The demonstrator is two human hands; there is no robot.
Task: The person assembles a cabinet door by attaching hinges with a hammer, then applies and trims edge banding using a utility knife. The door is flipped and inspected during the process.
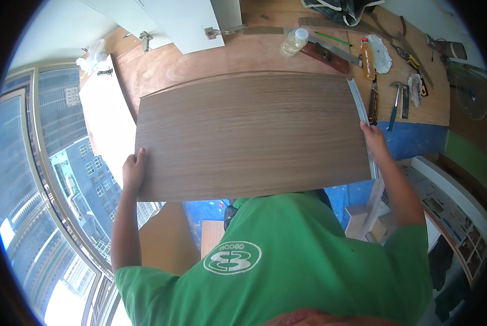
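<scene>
A wide brown wood-grain panel spans the space in front of me, its near edge close to my green shirt and its far edge over the wooden worktop. My left hand grips its left edge, thumb on top and the other fingers hidden beneath. At the opposite end, my right hand closes round the right edge, where a light grey metal strip runs along the panel's side. The strip looks like a drawer runner or edge profile; its exact kind is unclear.
On the worktop stand a clear bottle and an orange-brown bottle. A hammer, hand plane and green pencil lie nearby. White hinged doors rest at the back. A window is left, a white-framed unit right.
</scene>
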